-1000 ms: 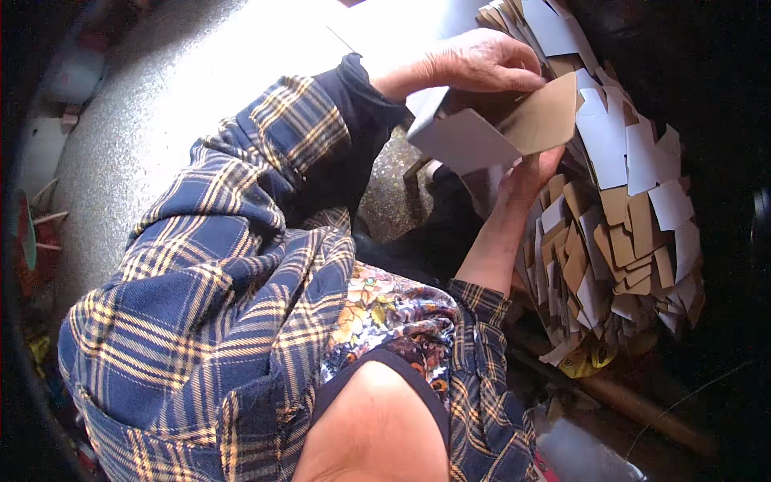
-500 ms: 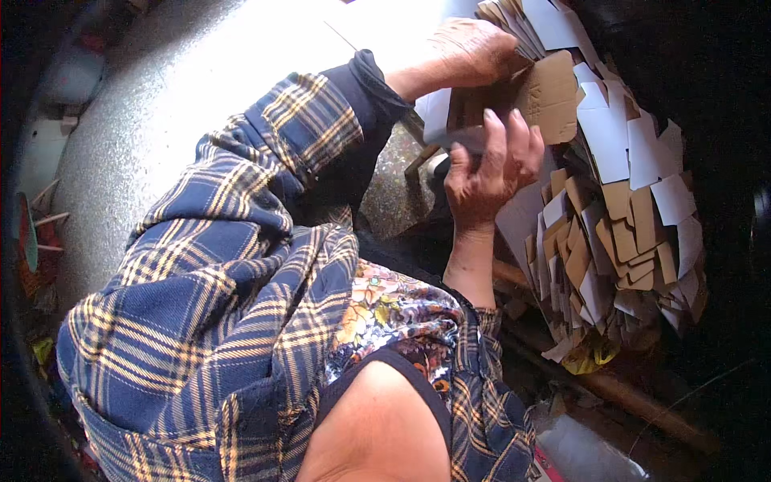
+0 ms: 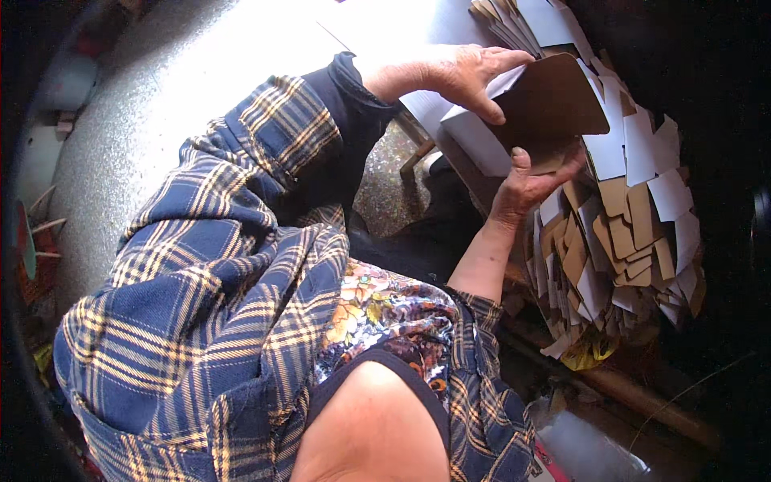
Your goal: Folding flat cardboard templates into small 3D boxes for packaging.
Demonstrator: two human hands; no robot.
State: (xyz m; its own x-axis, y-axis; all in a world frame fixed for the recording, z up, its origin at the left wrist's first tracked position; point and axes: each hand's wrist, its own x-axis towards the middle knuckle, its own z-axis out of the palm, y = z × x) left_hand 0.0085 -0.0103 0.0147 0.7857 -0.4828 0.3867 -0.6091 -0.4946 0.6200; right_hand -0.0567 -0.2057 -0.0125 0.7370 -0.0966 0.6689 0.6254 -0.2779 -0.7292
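Between my hands is a small cardboard box, white outside and brown inside, partly folded with one rounded brown flap standing up. My left hand grips its upper left edge, thumb on the near side and fingers stretched along the top. From below, my right hand cups the lower side; its thumb points up and its fingers reach under the cardboard, partly hidden. White folded card lies just left of the box, beneath my left hand.
On the right is a large heap of flat cardboard pieces, white and brown. More flat cardboard is stacked at the far side. A wooden bar runs below the heap, near a yellow plastic bag. Speckled floor lies to the left.
The cardboard has turned, so its dark brown inside now faces me. My right hand has moved right and turned to support it from below. My left hand has opened from a fist-like grip.
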